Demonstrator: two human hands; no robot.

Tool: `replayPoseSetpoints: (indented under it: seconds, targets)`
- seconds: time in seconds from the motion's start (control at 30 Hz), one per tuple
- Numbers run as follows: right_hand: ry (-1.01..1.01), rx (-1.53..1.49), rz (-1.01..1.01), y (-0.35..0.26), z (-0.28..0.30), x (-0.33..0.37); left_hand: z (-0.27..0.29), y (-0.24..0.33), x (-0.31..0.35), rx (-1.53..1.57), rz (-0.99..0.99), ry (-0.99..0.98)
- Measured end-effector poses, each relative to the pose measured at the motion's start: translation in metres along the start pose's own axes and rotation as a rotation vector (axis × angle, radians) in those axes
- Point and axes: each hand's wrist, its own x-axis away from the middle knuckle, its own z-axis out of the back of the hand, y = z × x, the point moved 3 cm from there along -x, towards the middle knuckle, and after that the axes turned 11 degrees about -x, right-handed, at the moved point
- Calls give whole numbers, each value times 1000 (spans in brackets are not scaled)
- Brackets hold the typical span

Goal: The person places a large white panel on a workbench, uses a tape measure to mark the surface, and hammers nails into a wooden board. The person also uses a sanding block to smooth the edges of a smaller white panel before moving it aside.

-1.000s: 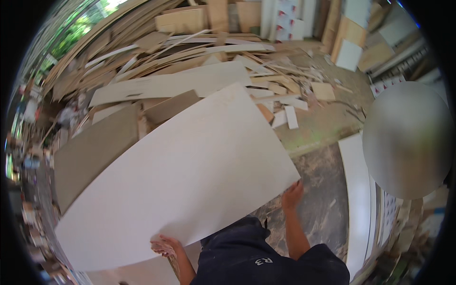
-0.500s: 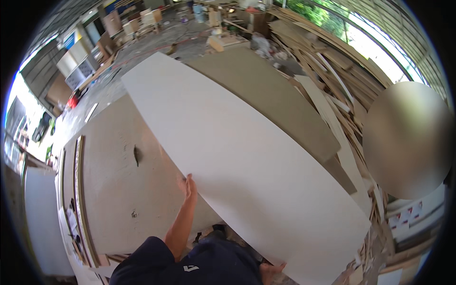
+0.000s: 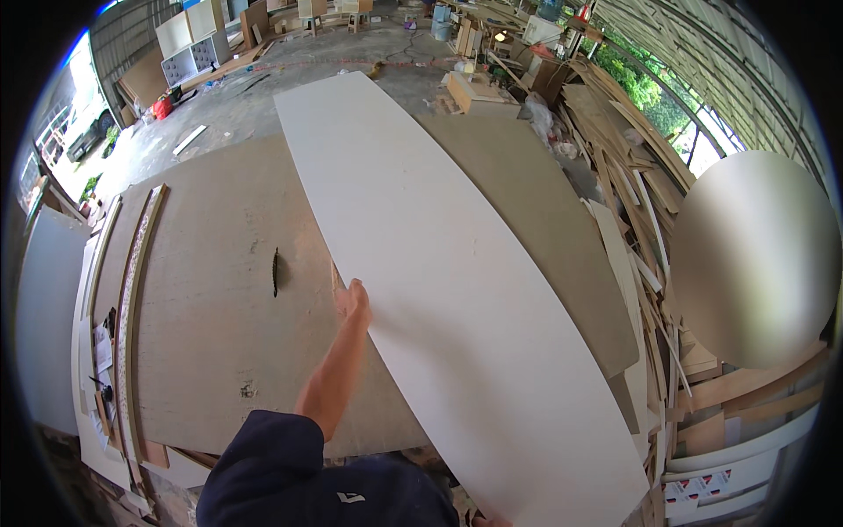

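A long white board (image 3: 457,263) lies slantwise in front of me, over a large grey-brown sheet (image 3: 202,325). My left hand (image 3: 355,303) is closed on the board's left long edge, thumb on top and fingers hidden beneath. At the lower rim my right hand (image 3: 492,521) shows only in part, at the board's near end; it seems to grip the edge there. A second brown sheet (image 3: 544,228) shows along the right side, partly covered by the white board.
Narrow strips (image 3: 136,307) lie along the left of the large sheet, and a small dark tool-like object (image 3: 275,272) rests on it. Piled offcuts (image 3: 645,211) run along the right. A wooden box (image 3: 481,95) and cabinets (image 3: 191,44) stand farther back on the concrete floor.
The white board has swung counterclockwise, its far end now pointing more straight ahead. Both hands stay at its edges; the right has slipped lower in view. My view has also shifted.
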Motion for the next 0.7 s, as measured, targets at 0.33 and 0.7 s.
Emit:
replayPoseSetpoints:
  seconds: [0.33,0.7]
  targets:
    - [-164,-68,-4,-64,-65,-69,-62,20,-163,484,11,-658]
    - [642,262,360,-136,-102,-76,-96,21,-103,-37,126,-682]
